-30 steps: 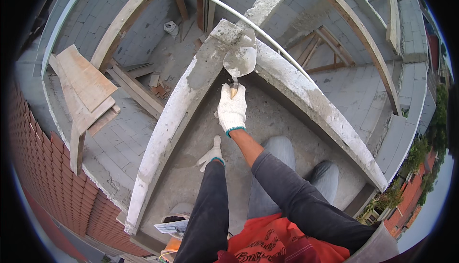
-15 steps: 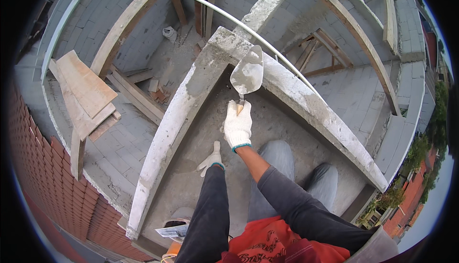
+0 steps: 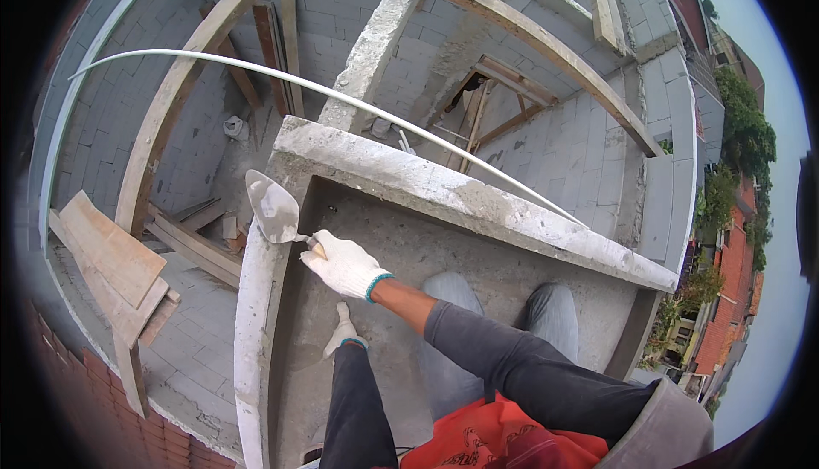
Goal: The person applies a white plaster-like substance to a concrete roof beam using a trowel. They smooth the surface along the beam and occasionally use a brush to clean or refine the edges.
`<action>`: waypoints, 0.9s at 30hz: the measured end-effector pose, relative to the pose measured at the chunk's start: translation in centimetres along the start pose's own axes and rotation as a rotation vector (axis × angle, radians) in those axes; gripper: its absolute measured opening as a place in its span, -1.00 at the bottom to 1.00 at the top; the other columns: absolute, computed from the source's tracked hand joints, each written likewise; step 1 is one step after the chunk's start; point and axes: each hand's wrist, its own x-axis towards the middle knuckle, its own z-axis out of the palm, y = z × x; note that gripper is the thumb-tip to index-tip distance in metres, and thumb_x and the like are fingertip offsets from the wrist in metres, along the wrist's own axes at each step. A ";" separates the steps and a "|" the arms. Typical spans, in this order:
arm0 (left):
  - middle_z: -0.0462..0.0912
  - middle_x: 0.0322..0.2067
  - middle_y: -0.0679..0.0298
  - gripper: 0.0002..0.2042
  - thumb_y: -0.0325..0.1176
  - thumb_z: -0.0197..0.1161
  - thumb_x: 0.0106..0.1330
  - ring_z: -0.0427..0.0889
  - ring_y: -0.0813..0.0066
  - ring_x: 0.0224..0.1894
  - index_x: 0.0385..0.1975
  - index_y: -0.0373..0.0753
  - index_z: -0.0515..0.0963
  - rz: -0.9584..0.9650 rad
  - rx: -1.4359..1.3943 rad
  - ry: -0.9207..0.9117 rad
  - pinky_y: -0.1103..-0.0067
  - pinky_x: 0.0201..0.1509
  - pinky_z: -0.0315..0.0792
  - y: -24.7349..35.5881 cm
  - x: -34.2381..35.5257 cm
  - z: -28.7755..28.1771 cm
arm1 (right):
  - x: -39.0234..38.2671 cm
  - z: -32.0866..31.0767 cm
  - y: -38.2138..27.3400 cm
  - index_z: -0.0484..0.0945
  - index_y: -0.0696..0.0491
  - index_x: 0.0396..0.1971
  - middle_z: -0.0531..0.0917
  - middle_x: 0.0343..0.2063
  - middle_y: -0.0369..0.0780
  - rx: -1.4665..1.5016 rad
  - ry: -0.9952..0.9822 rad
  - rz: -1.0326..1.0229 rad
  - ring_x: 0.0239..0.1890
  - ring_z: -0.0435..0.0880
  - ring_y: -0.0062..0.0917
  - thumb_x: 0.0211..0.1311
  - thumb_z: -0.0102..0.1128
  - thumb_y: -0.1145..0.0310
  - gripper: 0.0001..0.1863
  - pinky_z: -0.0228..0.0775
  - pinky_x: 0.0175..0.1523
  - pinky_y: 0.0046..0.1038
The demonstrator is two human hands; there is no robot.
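Note:
My right hand, in a white knit glove with a teal cuff, is closed around the wooden handle of a trowel. The trowel's grey, mortar-smeared blade lies over the left wall near the corner of the low concrete parapet. Whether it touches the top cannot be told. My left hand, gloved the same way, is lower down on the grey slab inside the parapet. Its fingers are spread, with nothing in them.
A thin white pipe arches beyond the parapet. Wooden beams span the block-walled space below. Loose boards lie at the left, and roof tiles slope away at the lower left. My knees are on the slab.
My right hand has carried the trowel left, from the parapet's far corner to its left wall. The view has turned rightward. My left hand stays low on the slab.

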 end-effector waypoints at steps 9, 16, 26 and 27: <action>0.08 0.74 0.04 0.67 0.89 0.32 -0.32 0.17 0.03 0.69 0.72 -0.33 0.01 -0.054 -0.003 -0.302 0.20 0.74 0.04 -0.4 2.7 0.3 | -19.6 -8.4 10.8 0.54 -0.01 0.28 0.80 -0.04 0.13 0.132 0.130 0.263 0.05 0.79 0.14 0.45 0.34 -0.12 -0.39 0.60 0.16 -0.03; -0.01 0.77 0.07 0.63 0.95 0.14 -0.18 -0.01 0.12 0.77 0.76 -0.28 -0.05 -0.015 0.011 -0.396 0.20 0.79 -0.22 0.0 0.2 -0.2 | -39.9 -15.2 21.6 0.57 0.03 0.28 0.82 -0.09 0.09 0.108 0.411 0.658 0.00 0.82 0.08 0.43 0.38 0.00 -0.42 0.64 0.12 -0.08; 0.39 0.55 -0.13 0.17 0.56 0.34 0.28 0.46 -0.11 0.53 0.56 -0.44 0.31 0.595 0.365 0.107 0.09 0.53 0.45 -5.6 -3.7 0.5 | -48.1 -16.8 29.7 0.60 0.09 0.22 0.72 -0.48 -0.13 0.510 0.653 0.839 -0.63 0.67 -0.46 0.50 0.33 0.10 -0.53 0.51 -0.49 -0.33; 0.42 0.53 -0.16 0.11 0.51 0.30 0.35 0.46 -0.10 0.54 0.55 -0.47 0.33 0.651 0.319 -0.021 0.14 0.55 0.42 -6.3 -3.7 0.4 | -47.9 -16.6 29.8 0.61 0.09 0.21 0.73 -0.47 -0.12 0.484 0.649 0.791 -0.61 0.68 -0.45 0.50 0.33 0.10 -0.54 0.52 -0.46 -0.32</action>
